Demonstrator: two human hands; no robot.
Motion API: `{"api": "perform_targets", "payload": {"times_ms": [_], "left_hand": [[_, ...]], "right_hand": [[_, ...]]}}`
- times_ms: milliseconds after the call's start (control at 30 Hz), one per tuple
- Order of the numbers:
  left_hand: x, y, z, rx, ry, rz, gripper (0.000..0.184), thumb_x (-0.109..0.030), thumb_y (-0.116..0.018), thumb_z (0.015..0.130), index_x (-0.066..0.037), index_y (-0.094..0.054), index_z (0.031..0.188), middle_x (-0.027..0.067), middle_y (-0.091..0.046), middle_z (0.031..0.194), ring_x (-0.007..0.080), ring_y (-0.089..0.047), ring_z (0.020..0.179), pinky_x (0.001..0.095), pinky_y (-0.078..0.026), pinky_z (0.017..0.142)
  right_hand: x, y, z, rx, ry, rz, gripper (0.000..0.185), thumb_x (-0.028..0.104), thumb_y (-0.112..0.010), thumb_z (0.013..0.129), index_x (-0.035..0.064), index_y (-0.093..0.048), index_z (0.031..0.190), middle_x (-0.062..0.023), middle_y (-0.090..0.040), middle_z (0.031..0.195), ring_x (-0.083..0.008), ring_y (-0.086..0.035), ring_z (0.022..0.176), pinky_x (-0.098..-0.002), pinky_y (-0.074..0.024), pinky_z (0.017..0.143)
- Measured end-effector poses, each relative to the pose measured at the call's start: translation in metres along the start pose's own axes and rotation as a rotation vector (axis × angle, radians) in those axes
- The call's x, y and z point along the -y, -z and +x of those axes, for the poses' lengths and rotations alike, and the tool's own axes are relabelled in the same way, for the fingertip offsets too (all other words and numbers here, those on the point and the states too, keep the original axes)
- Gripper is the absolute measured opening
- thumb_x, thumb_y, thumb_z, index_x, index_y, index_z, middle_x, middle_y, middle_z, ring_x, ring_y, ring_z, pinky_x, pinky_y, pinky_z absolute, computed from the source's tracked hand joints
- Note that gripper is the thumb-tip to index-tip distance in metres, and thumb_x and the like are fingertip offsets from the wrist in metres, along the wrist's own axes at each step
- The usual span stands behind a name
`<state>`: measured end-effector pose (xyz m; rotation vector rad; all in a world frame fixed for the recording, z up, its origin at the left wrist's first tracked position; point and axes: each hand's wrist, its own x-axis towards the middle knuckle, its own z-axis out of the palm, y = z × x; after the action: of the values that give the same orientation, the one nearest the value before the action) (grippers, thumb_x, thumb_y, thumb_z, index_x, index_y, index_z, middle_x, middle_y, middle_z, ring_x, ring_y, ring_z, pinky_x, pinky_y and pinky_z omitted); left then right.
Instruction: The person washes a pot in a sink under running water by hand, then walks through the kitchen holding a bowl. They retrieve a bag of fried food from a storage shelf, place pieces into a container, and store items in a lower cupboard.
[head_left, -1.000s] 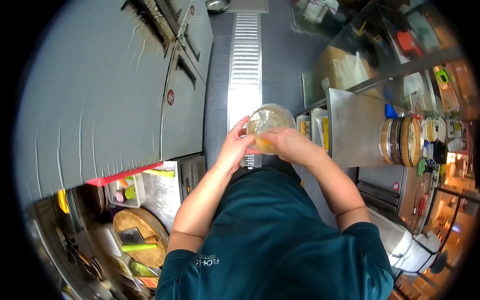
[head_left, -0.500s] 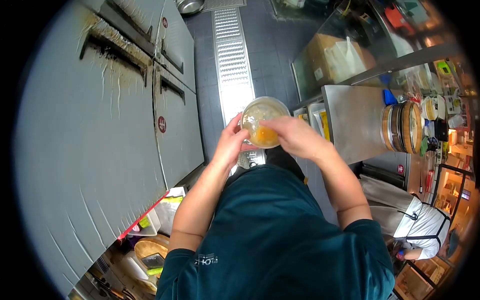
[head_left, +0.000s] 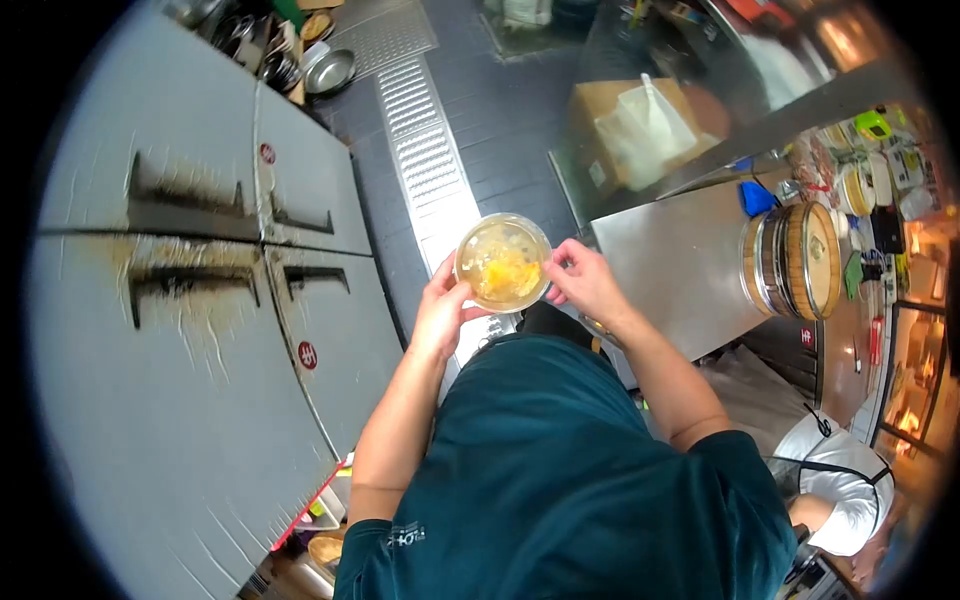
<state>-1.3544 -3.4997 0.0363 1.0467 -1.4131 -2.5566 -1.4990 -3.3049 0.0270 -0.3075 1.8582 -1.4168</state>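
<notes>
A round, see-through plastic bowl (head_left: 488, 234) is held in front of my body at waist height. Pale bits and a bright yellow, soft-looking food (head_left: 508, 277) lie inside; its exact kind is unclear. My left hand (head_left: 440, 308) grips the bowl's left side, thumb near the rim and the other fingers partly hidden beneath. At the right edge, my right hand (head_left: 585, 283) has its fingers curled together against the rim.
Grey refrigerator doors (head_left: 190, 330) with dark handles stand on the left. To the right is a steel counter (head_left: 670, 275) with wooden-banded steamers (head_left: 792, 262). A metal floor grate (head_left: 425, 140) runs ahead. A person in a white top (head_left: 845, 490) is at lower right.
My right hand has moved from over the bowl's inside to its right rim. The yellow food now looks more broken up and spread. The view has turned, showing more pans on the floor.
</notes>
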Motion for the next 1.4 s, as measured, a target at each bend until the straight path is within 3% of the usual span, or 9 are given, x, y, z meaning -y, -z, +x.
{"api": "perform_targets", "payload": {"times_ms": [533,633,767,933,1067,1133,1200,1267,1400], "left_hand": [[0.021,-0.131,0.118,0.366,0.305,0.207,0.069,-0.001,-0.05,0.089,-0.008,-0.034,0.156,0.0118,-0.053,0.143,0.0248,-0.057,0.125,0.0394,-0.061,0.086],[0.021,-0.136,0.129,0.401,0.304,0.225,0.069,-0.006,-0.055,0.091,-0.005,-0.033,0.156,0.0157,-0.05,0.144,0.0285,-0.054,0.129,0.0484,-0.057,0.096],[0.03,-0.121,0.147,0.327,0.307,0.353,0.07,-0.021,-0.061,0.097,-0.007,-0.03,0.158,0.0191,-0.039,0.154,0.0292,-0.052,0.132,0.0394,-0.059,0.089],[0.056,-0.039,0.165,0.112,0.341,0.246,0.075,-0.034,-0.065,0.098,-0.005,-0.028,0.158,0.0212,-0.036,0.156,0.0385,-0.046,0.136,0.0441,-0.058,0.093],[0.097,0.089,0.162,-0.291,0.376,0.296,0.068,-0.03,-0.064,0.096,-0.002,-0.036,0.152,0.0204,-0.042,0.149,0.0396,-0.05,0.126,0.0488,-0.059,0.089],[0.12,0.167,0.145,-0.424,0.46,0.45,0.071,-0.032,-0.067,0.092,-0.005,-0.039,0.152,0.0146,-0.059,0.123,0.0259,-0.059,0.095,0.0389,-0.061,0.07],[0.137,0.233,0.118,-0.517,0.586,0.605,0.067,-0.033,-0.068,0.089,-0.007,-0.046,0.147,0.0085,-0.055,0.093,0.021,-0.057,0.08,0.0367,-0.059,0.06],[0.145,0.279,0.091,-0.551,0.656,0.668,0.064,-0.032,-0.068,0.089,-0.007,-0.048,0.144,0.0083,-0.053,0.088,0.0219,-0.058,0.078,0.0394,-0.059,0.06],[0.125,0.318,0.077,-0.347,0.71,0.904,0.06,-0.028,-0.067,0.089,-0.002,-0.051,0.141,0.0135,-0.061,0.101,0.0246,-0.06,0.08,0.0428,-0.059,0.062]], "right_hand": [[-0.068,0.112,-0.004,-0.442,-0.027,0.165,0.018,0.0,-0.06,0.09,0.004,-0.047,0.078,-0.007,-0.061,0.069,-0.0136,-0.066,0.059,-0.0279,-0.0551,0.053],[-0.076,0.118,-0.001,-0.483,-0.012,0.205,0.019,0.001,-0.062,0.09,0.0041,-0.047,0.077,-0.0058,-0.06,0.067,-0.0144,-0.067,0.059,-0.0281,-0.0533,0.052],[-0.095,0.121,0.008,-0.533,-0.03,0.235,0.021,0.002,-0.062,0.09,0.004,-0.048,0.075,-0.0057,-0.059,0.065,-0.0156,-0.068,0.059,-0.0289,-0.0517,0.051],[-0.115,0.129,0.012,-0.628,-0.046,0.192,0.017,0.002,-0.061,0.09,0.0024,-0.049,0.078,-0.0067,-0.059,0.067,-0.0171,-0.069,0.059,-0.0297,-0.0536,0.051],[-0.133,0.136,0.014,-0.73,-0.083,0.22,0.015,0.001,-0.06,0.091,0.0014,-0.05,0.08,-0.0076,-0.06,0.068,-0.0179,-0.068,0.059,-0.0305,-0.0556,0.052],[-0.15,0.142,0.016,-0.792,-0.11,0.249,0.015,0.001,-0.06,0.09,0.0016,-0.05,0.08,-0.0077,-0.06,0.068,-0.0178,-0.067,0.059,-0.0307,-0.0556,0.052],[-0.164,0.148,0.018,-0.851,-0.134,0.26,0.014,0.001,-0.06,0.091,0.0017,-0.051,0.081,-0.008,-0.061,0.069,-0.0176,-0.067,0.059,-0.0308,-0.0556,0.051],[-0.173,0.154,0.018,-0.912,-0.152,0.256,0.013,0.002,-0.061,0.091,0.0015,-0.051,0.082,-0.0084,-0.061,0.069,-0.0173,-0.066,0.059,-0.031,-0.0556,0.051],[-0.187,0.162,0.019,-0.984,-0.214,0.241,0.009,0.006,-0.059,0.092,0.0005,-0.055,0.086,-0.0092,-0.064,0.074,-0.0171,-0.066,0.06,-0.0307,-0.0575,0.053]]}}
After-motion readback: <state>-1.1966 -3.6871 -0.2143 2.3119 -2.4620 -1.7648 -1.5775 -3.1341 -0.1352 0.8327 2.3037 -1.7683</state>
